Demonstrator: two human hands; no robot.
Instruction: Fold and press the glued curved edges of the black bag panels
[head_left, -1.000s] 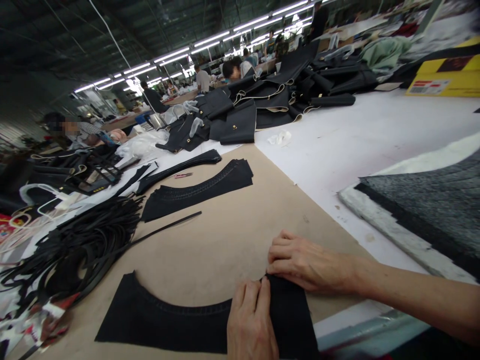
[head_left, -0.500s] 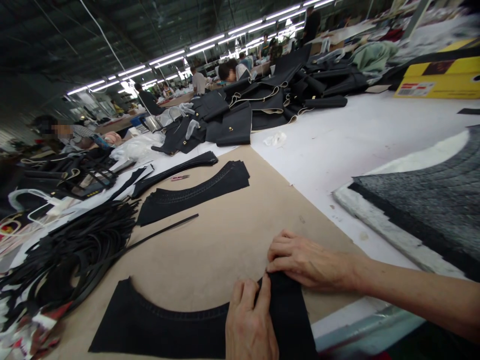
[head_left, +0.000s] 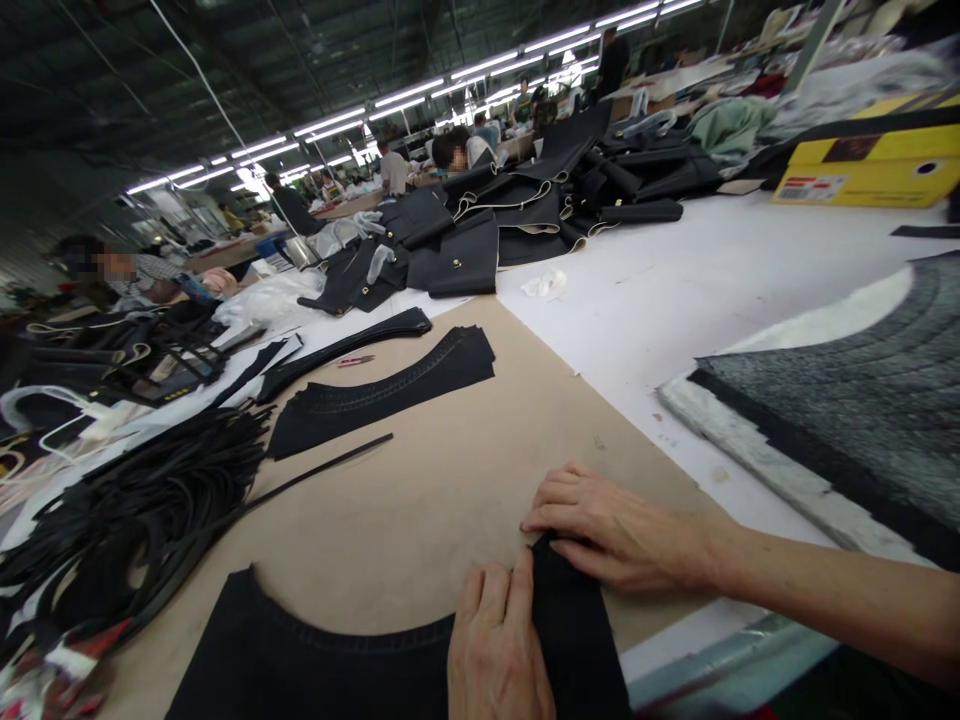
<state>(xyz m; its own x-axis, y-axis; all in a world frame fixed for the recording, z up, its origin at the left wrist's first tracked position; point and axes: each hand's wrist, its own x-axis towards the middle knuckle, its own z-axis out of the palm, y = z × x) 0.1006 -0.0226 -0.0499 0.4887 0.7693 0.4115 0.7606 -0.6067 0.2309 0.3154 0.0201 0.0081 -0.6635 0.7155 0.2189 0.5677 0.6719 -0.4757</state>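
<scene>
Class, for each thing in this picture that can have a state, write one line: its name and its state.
Left hand: resting on the black panel
Right hand: fingers bent at the panel's curved edge
Black panel: laid out under the hands
Black strips: tangled heap
Stacked black pieces: slightly fanned
Snips: lying down; open or shut unclear
Ceiling lights: lit

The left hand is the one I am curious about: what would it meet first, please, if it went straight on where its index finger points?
Most likely the right hand, just ahead of the left hand, though depth leaves the gap unclear.
</scene>
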